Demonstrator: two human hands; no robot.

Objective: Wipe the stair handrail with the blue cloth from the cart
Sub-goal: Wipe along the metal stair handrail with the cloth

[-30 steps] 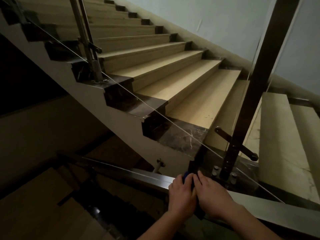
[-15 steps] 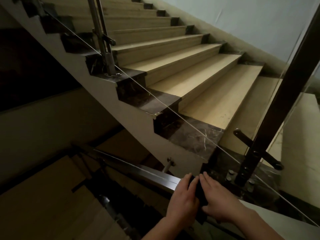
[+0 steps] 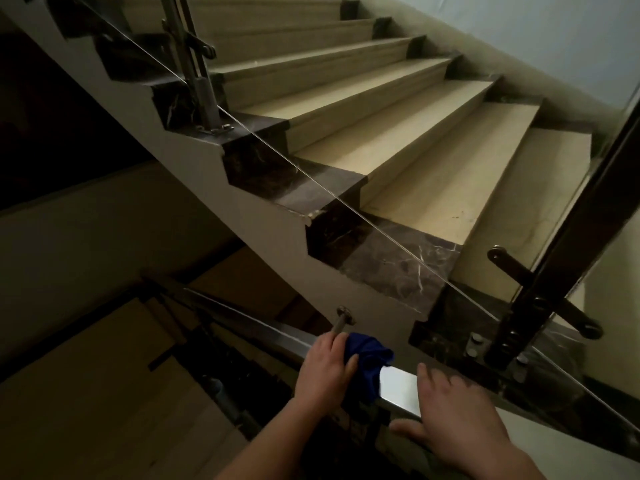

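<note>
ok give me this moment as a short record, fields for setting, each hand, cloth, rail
setting: dim stairwell, tan steps rising ahead, glass balustrade
left hand: left hand on the handrail, grip closed on the blue cloth
right hand: right hand open, fingers spread, resting flat on the rail, apart from the cloth
cloth: bunched, draped over the rail's top edge
rail: metal handrail, bare shiny stretch showing between the two hands

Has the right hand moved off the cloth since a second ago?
Yes. The right hand has come away from the blue cloth, now lying open further right on the handrail, nearer the dark post.
</note>
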